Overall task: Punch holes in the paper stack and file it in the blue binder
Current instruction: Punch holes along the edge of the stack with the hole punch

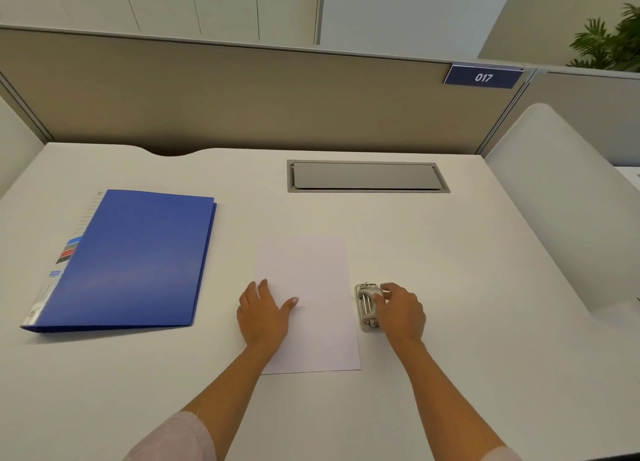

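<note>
Head view
Paper stack (311,298): flat on the white desk (450,270), centre front; long axis runs away from the person, short edges near and far.
Left hand (263,313): palm down, fingers spread and relaxed, resting on the stack's left edge, gripping nothing.
Hole punch (367,306): silver, just beside the stack's right edge, apart from it; long axis parallel to that edge.
Right hand (401,310): fingers curled over the punch's right side, grasping it.
Blue binder (135,258): closed, flat, well left of the stack; long axis leans slightly rightward going away, spine on the left.
</note>
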Demonstrator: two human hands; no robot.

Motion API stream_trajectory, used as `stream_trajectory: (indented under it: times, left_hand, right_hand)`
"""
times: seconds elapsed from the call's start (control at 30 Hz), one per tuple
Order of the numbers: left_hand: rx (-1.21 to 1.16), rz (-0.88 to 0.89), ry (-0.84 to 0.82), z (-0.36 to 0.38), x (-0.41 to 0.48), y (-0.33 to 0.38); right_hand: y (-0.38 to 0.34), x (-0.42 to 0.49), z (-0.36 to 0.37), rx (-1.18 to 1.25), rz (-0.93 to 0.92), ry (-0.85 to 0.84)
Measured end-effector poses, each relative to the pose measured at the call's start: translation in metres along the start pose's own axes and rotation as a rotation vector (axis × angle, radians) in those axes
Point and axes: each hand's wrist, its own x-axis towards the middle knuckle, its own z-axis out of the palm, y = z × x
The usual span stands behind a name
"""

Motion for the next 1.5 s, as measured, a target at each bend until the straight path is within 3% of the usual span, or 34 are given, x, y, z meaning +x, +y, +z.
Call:
stream_trajectory:
  times: [0.33,0.73,1.27,1.5]
  left_hand:
    - [0.151,-0.142,-0.104,-0.011,0.016,0.021]
    - [0.142,-0.288,-0.160,-0.011,0.035,0.015]
    - [-0.338,-0.391,-0.232,-0.025,0.041,0.006]
    - [-0.471,-0.231,-0.286,-0.021,0.046,0.000]
  right_hand:
    - [-0.004,0.005,0.006,0.082,0.190,-0.039]
    - [-0.003,0.003,0.014,0.058,0.183,-0.022]
    - [-0.004,0.005,0.007,0.025,0.217,-0.045]
    - [-0.004,0.007,0.001,0.060,0.241,-0.083]
